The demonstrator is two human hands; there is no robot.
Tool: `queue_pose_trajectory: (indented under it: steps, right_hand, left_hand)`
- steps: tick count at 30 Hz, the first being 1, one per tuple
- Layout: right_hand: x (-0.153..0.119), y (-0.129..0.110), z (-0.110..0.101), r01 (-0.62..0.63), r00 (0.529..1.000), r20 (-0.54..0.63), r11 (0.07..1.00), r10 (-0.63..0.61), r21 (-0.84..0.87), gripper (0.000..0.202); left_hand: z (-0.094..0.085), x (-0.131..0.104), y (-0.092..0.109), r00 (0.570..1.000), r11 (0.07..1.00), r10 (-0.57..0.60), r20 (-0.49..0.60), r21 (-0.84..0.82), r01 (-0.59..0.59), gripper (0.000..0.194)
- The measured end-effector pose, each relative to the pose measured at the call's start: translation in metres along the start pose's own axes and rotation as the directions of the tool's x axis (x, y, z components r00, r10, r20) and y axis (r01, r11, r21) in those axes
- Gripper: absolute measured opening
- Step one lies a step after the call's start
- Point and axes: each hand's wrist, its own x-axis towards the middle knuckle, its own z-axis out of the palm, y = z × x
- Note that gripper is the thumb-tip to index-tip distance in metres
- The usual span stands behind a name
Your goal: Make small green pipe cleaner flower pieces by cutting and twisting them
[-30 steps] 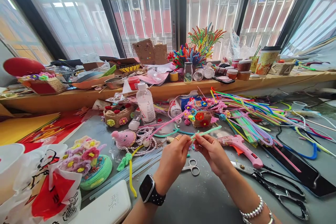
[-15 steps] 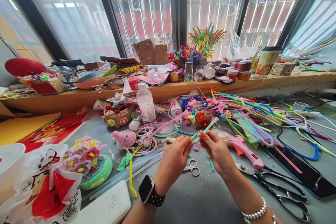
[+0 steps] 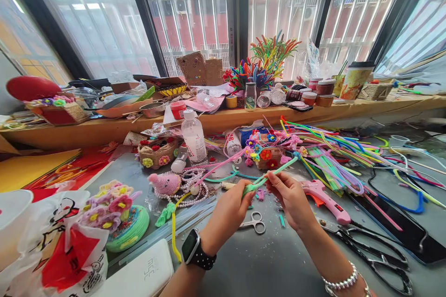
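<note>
A mint-green pipe cleaner (image 3: pixel 285 165) runs between my two hands, its free end pointing up and to the right. My left hand (image 3: pixel 232 209) pinches the bunched green part on the left. Close beside it, my right hand (image 3: pixel 286 197) grips the same pipe cleaner between thumb and fingers. Below my left hand lie small silver scissors (image 3: pixel 257 223) on the grey table (image 3: pixel 251 269). A short green scrap (image 3: pixel 281 221) rests under my right hand. To the right is a pink glue gun (image 3: pixel 327 200).
Large black-handled scissors (image 3: pixel 372 250) and a black phone-like slab (image 3: pixel 400 227) lie at right. Many coloured pipe cleaners (image 3: pixel 334 148) spread behind. At left are a green round base with flowers (image 3: pixel 128 229), a white power bank (image 3: pixel 142 271) and a plastic bottle (image 3: pixel 194 137).
The green pipe cleaner's free end now reaches farther up and right. More bunched green shows at my left fingers, and my hands sit slightly farther apart.
</note>
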Motion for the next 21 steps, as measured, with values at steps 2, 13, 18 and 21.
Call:
queue_pose_trajectory:
  steps: [2,13,18,21]
  right_hand:
    - [0.0007,0.0018,-0.0003,-0.002,1.000,0.010,0.999,0.002,-0.038,0.024]
    - [-0.0007,0.0080,0.0022,0.163,0.967,0.253,0.838,-0.032,-0.520,0.023]
    - [0.0000,0.0074,0.0010,0.138,0.977,0.211,0.844,-0.031,-0.518,0.023]
    - [0.0013,0.0094,-0.0004,0.115,0.980,0.199,0.856,-0.014,-0.503,0.023]
  left_hand:
    - [0.0012,0.0007,-0.0024,1.000,0.997,-0.016,0.014,0.080,0.015,0.023]
    - [0.0067,0.0010,-0.0063,0.999,0.923,0.007,0.033,0.385,-0.019,0.024]
    - [0.0059,0.0018,-0.0085,0.997,0.901,0.015,0.069,0.431,-0.044,0.025]
    - [0.0061,0.0021,-0.0080,0.998,0.905,0.025,0.059,0.424,-0.047,0.027]
